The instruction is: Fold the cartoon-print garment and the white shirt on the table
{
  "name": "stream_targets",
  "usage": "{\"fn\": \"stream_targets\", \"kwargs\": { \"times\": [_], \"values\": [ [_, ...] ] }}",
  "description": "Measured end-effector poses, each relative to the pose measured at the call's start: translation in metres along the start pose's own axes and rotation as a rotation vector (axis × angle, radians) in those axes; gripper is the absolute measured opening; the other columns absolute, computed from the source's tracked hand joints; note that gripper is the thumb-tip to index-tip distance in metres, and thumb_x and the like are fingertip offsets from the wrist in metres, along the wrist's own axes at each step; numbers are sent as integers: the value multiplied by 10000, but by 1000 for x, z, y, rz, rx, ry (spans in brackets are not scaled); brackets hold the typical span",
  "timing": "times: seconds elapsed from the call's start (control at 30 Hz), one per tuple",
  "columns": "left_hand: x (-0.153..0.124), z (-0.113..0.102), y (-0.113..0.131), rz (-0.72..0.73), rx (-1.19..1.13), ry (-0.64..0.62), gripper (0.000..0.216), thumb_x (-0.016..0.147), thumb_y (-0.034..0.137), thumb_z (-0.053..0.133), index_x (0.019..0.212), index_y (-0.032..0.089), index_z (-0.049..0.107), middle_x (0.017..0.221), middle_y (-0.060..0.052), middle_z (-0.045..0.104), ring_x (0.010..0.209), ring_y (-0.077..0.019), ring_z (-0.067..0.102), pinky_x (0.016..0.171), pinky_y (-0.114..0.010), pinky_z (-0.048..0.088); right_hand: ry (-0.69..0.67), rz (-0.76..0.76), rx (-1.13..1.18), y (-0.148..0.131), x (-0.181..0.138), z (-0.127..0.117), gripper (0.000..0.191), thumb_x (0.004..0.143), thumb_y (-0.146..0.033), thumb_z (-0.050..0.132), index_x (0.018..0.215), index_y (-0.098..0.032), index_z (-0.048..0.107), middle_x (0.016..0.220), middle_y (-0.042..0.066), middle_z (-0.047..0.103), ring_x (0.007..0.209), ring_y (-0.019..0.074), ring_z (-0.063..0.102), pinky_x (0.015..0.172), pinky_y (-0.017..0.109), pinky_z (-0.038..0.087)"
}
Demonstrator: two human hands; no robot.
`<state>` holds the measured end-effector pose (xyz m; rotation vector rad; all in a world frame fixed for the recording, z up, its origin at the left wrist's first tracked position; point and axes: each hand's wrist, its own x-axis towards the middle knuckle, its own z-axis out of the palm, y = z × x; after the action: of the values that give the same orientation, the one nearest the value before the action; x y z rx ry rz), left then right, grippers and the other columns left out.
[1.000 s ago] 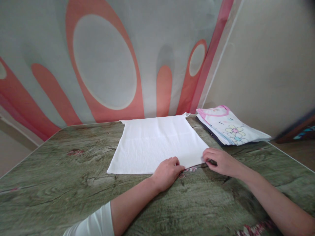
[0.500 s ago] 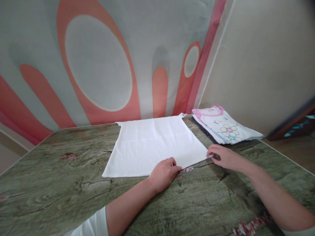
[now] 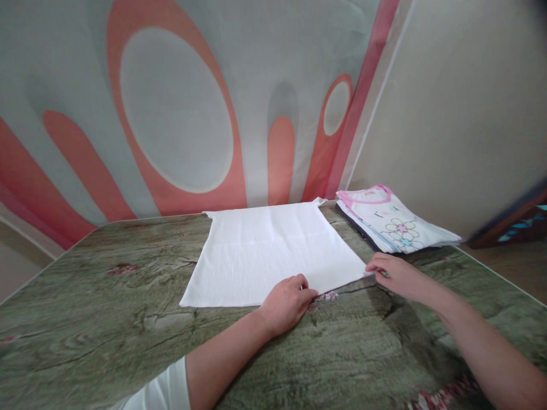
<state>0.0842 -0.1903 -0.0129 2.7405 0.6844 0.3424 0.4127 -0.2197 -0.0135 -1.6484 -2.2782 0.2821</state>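
A white shirt (image 3: 273,245) lies spread flat on the table, its wider edge towards me and its far part reaching the table's back edge. My left hand (image 3: 287,303) is closed at the middle of the near hem, with thumb and fingers pinching the fabric. At the near right corner, my right hand (image 3: 395,274) pinches the cloth between thumb and fingertips. Both forearms come in from the bottom of the view. The fingertips of the left hand are partly hidden.
Folded clothes (image 3: 401,222) with a pink-necked, flower-printed top uppermost are stacked at the table's back right. The wood-patterned table (image 3: 106,319) meets a wall with orange and grey shapes (image 3: 175,108). A dark object (image 3: 513,225) stands beyond the right edge.
My right hand has shifted slightly, and the dark underside that showed at the shirt's right corner is gone from sight. The left hand stays on the hem. The whole view has drifted slightly.
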Motion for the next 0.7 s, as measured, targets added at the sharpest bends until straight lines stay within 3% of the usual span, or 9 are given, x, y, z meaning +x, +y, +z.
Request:
{"fn": "stream_targets", "kwargs": {
  "times": [0.13, 0.33, 0.53, 0.7],
  "values": [
    [-1, -1, 0, 10, -1, 3, 285, 914, 215, 412, 1136, 243, 589, 958, -57, 521, 855, -172, 526, 768, -272, 428, 125, -77, 14, -29, 6, 7, 237, 823, -123, 428, 947, -181, 622, 951, 79, 591, 909, 206, 558, 833, 363, 452],
    [-1, 0, 2, 1, -45, 19, 278, 925, 232, 400, 1129, 223, 588, 952, -60, 520, 861, -173, 523, 780, -281, 431, -42, -278, 190, -84, 13, 30, 365, 884, -97, 355, 1139, -232, 579, 1040, 77, 556, 969, 187, 519, 849, 338, 451],
    [-13, -13, -3, -2, -101, 31, 274, 889, 228, 475, 1145, 195, 565, 1040, -78, 524, 962, -193, 503, 855, -305, 424, -99, -312, 215, -85, 14, 37, 384, 886, -104, 363, 1160, -256, 585, 969, 75, 539, 913, 189, 510, 808, 344, 457],
    [-56, -35, -21, -114, -56, 37, 276, 871, 247, 514, 1138, 193, 558, 1072, -80, 524, 982, -205, 499, 874, -328, 425, -110, -331, 246, -80, 12, 36, 403, 872, -110, 370, 1185, -259, 574, 1003, 85, 533, 933, 196, 506, 831, 362, 453]
  ]
}}
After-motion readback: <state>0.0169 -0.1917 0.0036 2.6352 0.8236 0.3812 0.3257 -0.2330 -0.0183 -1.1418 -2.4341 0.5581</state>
